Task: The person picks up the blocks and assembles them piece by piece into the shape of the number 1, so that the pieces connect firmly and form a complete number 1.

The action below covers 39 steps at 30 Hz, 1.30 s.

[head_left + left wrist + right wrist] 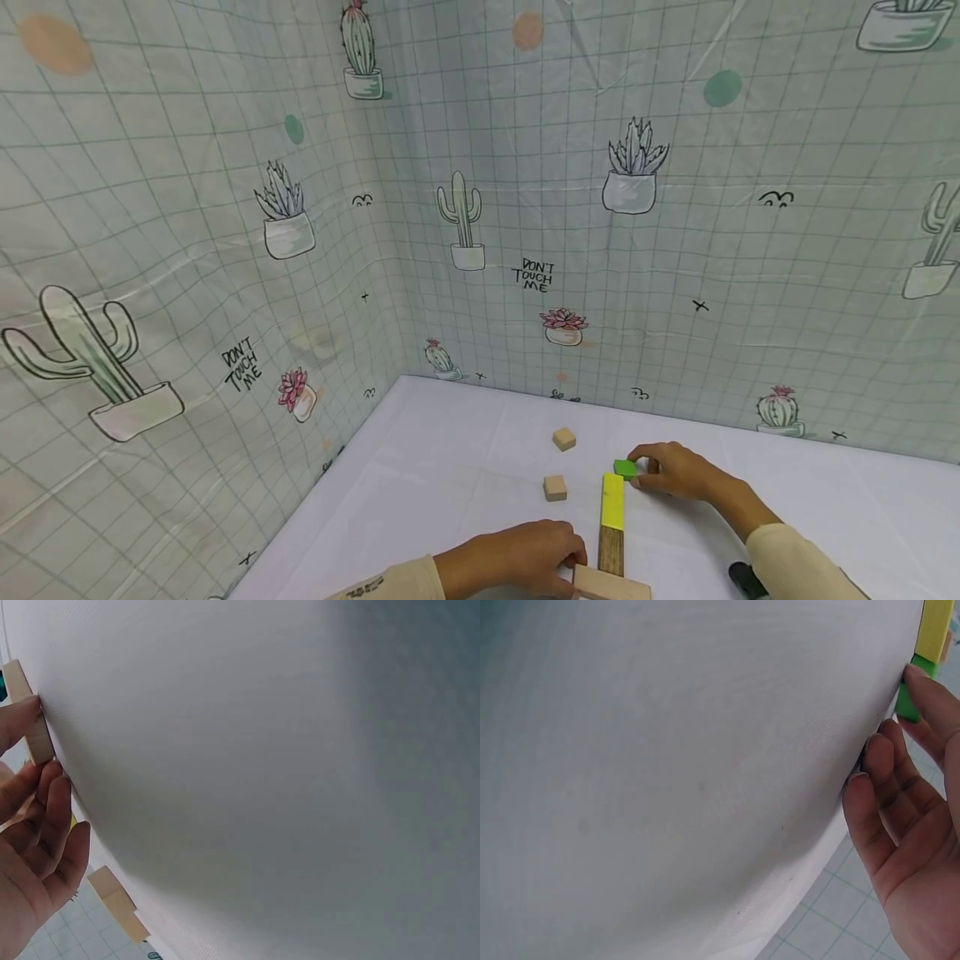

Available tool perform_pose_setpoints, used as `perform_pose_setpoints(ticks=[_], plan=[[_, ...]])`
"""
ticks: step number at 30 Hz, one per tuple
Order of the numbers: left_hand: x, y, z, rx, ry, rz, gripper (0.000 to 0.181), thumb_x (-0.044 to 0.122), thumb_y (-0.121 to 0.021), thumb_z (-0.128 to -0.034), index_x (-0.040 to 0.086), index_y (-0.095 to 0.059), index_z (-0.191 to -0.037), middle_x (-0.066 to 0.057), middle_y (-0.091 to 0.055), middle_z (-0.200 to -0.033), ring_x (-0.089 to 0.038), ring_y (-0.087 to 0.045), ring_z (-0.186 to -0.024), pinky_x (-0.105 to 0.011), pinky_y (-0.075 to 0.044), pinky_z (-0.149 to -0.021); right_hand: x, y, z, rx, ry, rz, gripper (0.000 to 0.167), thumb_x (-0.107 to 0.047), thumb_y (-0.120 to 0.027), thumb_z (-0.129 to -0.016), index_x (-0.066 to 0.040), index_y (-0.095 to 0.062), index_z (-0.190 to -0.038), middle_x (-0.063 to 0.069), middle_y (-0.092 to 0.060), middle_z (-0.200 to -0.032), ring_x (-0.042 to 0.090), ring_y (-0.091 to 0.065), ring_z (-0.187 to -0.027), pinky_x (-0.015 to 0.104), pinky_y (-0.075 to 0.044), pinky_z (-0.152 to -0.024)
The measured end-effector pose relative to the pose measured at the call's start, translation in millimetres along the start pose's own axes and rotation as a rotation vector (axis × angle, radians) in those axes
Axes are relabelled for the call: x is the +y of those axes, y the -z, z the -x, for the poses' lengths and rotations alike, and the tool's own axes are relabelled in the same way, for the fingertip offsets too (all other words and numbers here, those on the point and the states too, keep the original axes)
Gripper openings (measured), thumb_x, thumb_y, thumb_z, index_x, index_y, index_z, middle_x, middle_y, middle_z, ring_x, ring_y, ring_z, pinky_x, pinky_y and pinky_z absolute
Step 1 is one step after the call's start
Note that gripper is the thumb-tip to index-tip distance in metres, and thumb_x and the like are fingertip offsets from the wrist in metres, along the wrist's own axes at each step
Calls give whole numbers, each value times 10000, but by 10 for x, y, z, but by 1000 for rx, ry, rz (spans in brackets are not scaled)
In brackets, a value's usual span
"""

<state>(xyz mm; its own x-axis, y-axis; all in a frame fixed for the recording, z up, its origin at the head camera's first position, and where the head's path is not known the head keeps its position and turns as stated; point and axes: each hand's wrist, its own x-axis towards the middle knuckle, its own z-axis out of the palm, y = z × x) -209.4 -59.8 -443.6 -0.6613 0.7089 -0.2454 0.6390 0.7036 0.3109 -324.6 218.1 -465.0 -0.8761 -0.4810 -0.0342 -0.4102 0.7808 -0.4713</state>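
Over on the table [465,450], a flat yellow block [612,500] lies lengthwise, end to end with a dark brown wood-grained block [611,550]. At the yellow one's far end, a little to the right, sits a small bright green block [624,469], pinched by the right hand [678,471]. A long pale wooden block [611,586] lies crosswise at the brown one's near end, its left end in the left hand [528,554].

From the head, the white table [420,467] is being viewed forward and downward, farthest off. It is being filmed close up from each wrist, with the left hand [34,870] at nine o'clock, the right hand [922,847] at three. The green block [907,702] is being shared by head and right-wrist views.
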Motion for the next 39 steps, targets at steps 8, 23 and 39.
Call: perform_pose_setpoints(ticks=[8,23,39], plan=[[9,43,5,-28,10,-57,271,326,-774,-893,220,-708,-1133,141,-553,-862,45,-479,-753,-128,-443,-711,-19,3,12,-4,-6,2,334,-258,-780,-867,-133,-699,-1166,-33,-616,-825,136,-507,-712,301,-437,-630],[-58,227,62,12,-32,-63,385,378,-790,-870,200,-684,-1194,122,-595,-943,53,-492,-795,-134,-458,-757,-63,-1,28,0,-44,14,341,-256,-776,-868,-133,-695,-1176,-22,-610,-818,150,-509,-720,334,-449,-653],[-184,317,15,86,2,-72,336,411,-752,-895,209,-698,-1158,133,-630,-946,51,-536,-841,-174,-487,-814,-74,0,25,-1,-59,29,343,-259,-777,-870,-149,-691,-1183,-20,-613,-830,153,-511,-737,345,-460,-671]])
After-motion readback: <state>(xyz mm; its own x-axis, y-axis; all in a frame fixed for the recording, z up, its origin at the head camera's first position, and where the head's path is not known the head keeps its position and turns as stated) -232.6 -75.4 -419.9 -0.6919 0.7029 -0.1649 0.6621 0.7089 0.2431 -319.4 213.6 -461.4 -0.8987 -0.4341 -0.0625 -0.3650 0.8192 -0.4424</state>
